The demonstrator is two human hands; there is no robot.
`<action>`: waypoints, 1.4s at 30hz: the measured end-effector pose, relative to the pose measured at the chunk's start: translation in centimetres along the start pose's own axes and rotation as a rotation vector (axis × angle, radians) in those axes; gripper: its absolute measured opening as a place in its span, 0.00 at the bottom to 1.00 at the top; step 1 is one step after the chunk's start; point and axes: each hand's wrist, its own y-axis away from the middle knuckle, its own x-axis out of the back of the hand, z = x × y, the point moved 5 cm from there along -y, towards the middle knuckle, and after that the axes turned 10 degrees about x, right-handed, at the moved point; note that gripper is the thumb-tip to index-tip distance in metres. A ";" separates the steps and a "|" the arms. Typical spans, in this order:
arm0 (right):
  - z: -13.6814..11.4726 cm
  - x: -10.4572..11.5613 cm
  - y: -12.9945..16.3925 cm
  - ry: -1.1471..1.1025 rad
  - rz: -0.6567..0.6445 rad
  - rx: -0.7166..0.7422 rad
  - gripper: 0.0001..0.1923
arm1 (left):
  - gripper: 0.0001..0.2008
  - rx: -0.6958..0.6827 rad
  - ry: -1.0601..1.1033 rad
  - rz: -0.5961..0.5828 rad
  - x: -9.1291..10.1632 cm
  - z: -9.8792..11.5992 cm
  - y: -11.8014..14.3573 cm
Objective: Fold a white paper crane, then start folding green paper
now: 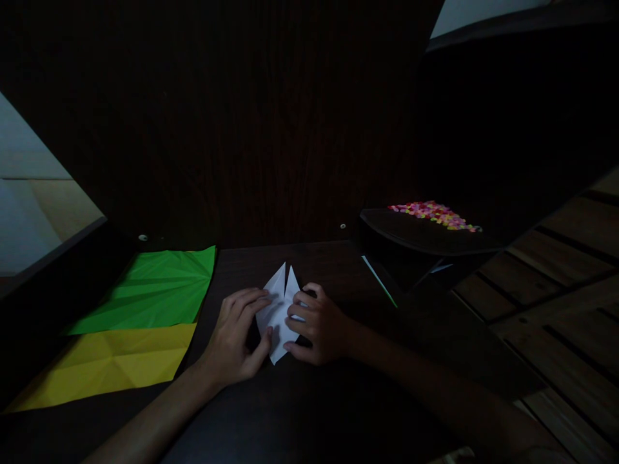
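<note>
A white folded paper (pixel 279 320), diamond-like with two narrow points split apart at its far end, lies on the dark wooden surface (pixel 232 419) in front of me. My left hand (pixel 236 335) rests along its left side, fingertips on the upper left edge and thumb near the lower left edge, holding it against the surface. From the other side, my right hand (pixel 316 322) has curled fingers on the paper's right half, with the thumb by its lower right edge. Parts of the right edge are hidden under those fingers.
To the left lie a creased green sheet (pixel 159 290) and a creased yellow sheet (pixel 130 361). A dark panel (pixel 280 129) rises behind. At right, a dark rounded shelf (pixel 387 225) bears small colourful pieces (pixel 438 214); a thin pale strip (pixel 380 281) lies below it. Wooden slats (pixel 570 258) are farther right.
</note>
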 end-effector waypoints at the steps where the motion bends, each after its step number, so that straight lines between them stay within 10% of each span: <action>1: 0.0 0.0 0.0 0.001 0.001 0.007 0.14 | 0.22 0.047 -0.007 0.021 -0.1 -0.2 -0.1; 10: 0.1 -0.1 0.0 -0.024 0.013 0.007 0.14 | 0.34 0.420 -0.161 -0.029 -1.5 -3.0 0.4; 20: -0.1 0.2 0.1 -0.086 0.075 0.034 0.22 | 0.30 0.455 -0.204 -0.171 -2.5 -3.5 0.8; 27: 1.1 2.4 1.1 -0.091 0.404 -0.124 0.17 | 0.28 0.435 -0.116 -0.279 -3.0 -3.4 0.8; 34: 6.1 1.7 3.6 -0.619 0.848 -0.668 0.15 | 0.33 0.503 0.086 -0.405 -3.1 -3.0 0.9; 42: 6.6 -1.6 2.9 -1.203 0.656 -0.693 0.16 | 0.41 0.524 0.294 -0.469 -2.8 -2.2 0.6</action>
